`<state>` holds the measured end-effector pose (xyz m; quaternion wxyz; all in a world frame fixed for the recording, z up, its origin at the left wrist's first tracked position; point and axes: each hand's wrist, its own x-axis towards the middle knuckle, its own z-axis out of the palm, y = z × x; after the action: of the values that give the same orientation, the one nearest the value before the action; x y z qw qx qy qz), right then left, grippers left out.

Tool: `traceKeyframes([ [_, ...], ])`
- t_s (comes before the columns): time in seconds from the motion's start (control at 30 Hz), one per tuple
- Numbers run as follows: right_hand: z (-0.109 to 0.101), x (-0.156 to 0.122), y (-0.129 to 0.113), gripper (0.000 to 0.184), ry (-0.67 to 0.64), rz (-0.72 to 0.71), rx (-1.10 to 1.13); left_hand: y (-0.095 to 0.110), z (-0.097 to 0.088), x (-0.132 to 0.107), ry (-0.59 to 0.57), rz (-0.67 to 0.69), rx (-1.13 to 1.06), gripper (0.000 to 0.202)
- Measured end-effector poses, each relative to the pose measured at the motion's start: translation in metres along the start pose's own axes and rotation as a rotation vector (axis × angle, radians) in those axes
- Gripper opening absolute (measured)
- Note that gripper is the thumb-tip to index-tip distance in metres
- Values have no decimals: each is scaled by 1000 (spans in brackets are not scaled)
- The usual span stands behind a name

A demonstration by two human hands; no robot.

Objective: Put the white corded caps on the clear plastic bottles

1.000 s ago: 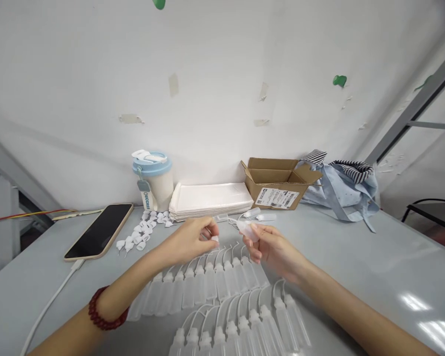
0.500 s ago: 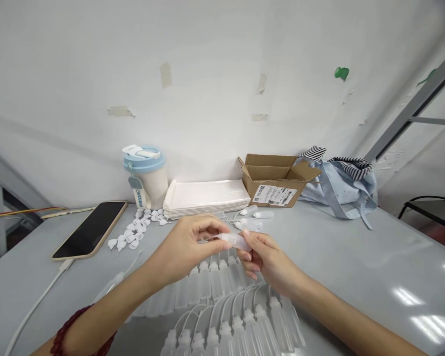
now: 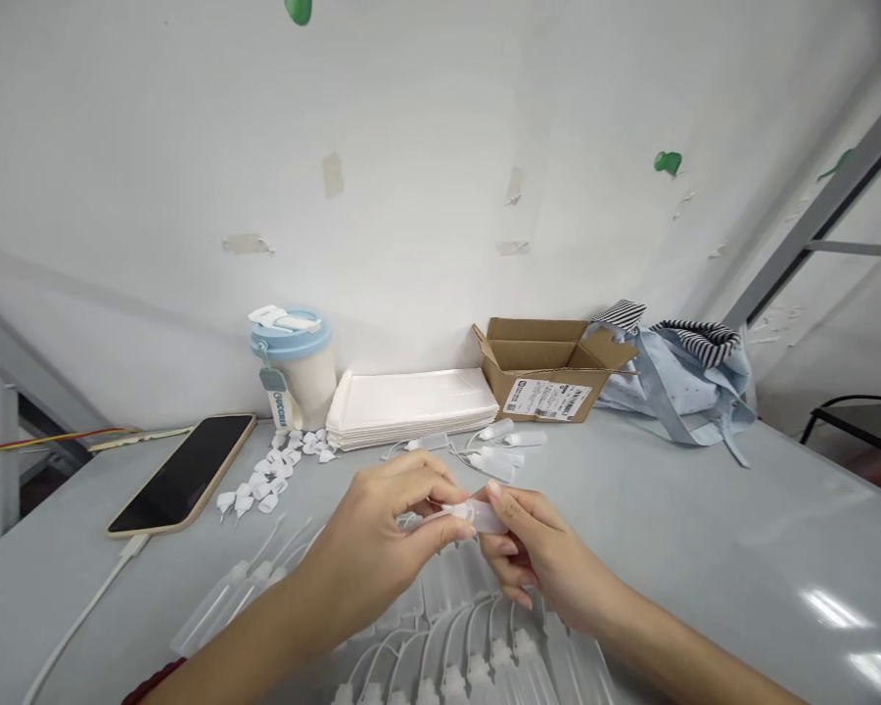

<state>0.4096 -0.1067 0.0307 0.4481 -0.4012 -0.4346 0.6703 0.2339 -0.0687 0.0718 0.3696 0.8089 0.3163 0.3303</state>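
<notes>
Between my hands is a small translucent plastic bottle, lying roughly sideways above the table. My left hand pinches its white nozzle end between thumb and fingers. The bottle's body is held by my right hand, with thumb on top and fingers curled below. Under my hands lie rows of similar bottles with thin curved tubes on their caps. More bottles lie left of my left forearm, partly hidden by it.
Small white caps lie near a phone with a cable. Behind stand a blue-lidded cup, a stack of white sheets or envelopes, an open cardboard box and a light blue bag. A few bottles lie before the box.
The view has tilted up slightly, so everything sits lower in the picture. Both hands still hold the same bottle, in nearly the same grip. More of the bottles at left now show.
</notes>
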Motion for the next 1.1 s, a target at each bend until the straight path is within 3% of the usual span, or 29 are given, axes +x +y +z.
traceKeyframes([
  [0.27,0,-2,-1,50,-87,87,117,2,-1,-1,36,77,103,4],
  [0.47,-3,-3,1,49,-164,112,139,6,-5,-2,15,-89,-18,6],
  [0.73,-5,-1,0,44,-180,20,-14,3,-6,0,-10,-300,-174,17],
  [1.1,-6,-3,1,45,-240,-2,-39,8,-9,1,-74,-345,-182,15],
])
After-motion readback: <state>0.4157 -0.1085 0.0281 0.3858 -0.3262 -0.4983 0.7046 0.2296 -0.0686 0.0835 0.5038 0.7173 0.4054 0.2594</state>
